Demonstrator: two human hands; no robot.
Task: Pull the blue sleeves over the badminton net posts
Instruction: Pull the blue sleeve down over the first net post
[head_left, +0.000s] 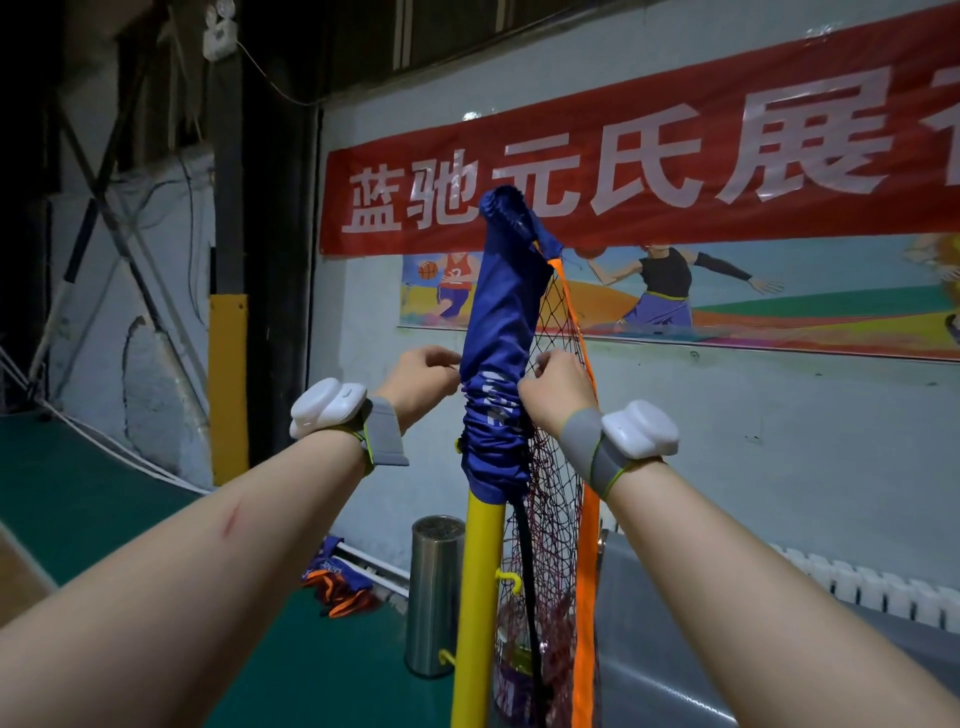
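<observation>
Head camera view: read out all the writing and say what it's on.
"蓝驰元氏展" on the red banner, white characters; next character cut off at right.
White print on the blue sleeve: crumpled, unreadable.
Number on the mural player's red jersey: too blurred.
Print on the blue bundle on the floor: too small.

The blue sleeve (497, 364) is thin, slightly shiny cloth; the yellow post (478, 597) smooth and glossy; the bin (434, 597) brushed metal.
</observation>
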